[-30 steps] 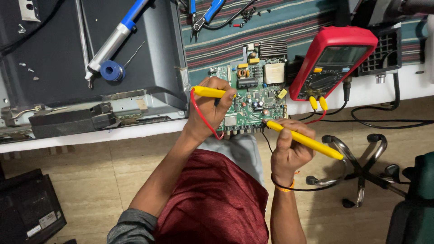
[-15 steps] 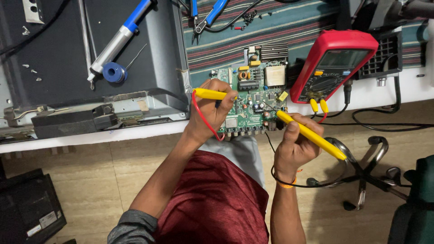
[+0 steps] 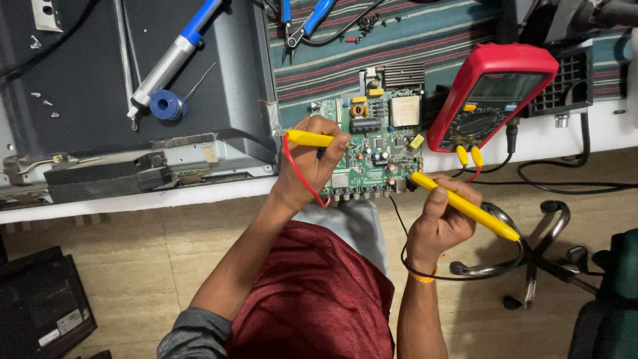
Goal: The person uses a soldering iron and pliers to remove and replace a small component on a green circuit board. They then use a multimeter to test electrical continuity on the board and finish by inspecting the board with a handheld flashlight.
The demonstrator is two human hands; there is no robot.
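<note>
A dark flat-panel chassis (image 3: 133, 86) lies open-backed on the white worktop (image 3: 565, 136), leaving the striped cloth (image 3: 425, 33) beside it for tools. A red multimeter (image 3: 488, 96) leans tilted, its screen angled up toward the person. The green circuit board (image 3: 375, 149) sits at the worktop's near edge, within easy reach. The left hand (image 3: 309, 166) has its grip closed around a yellow probe with red lead (image 3: 309, 138), tip on the board; the right hand (image 3: 442, 219) pinches a second yellow probe (image 3: 462, 205) pen-fashion, tip at the board's right edge.
</note>
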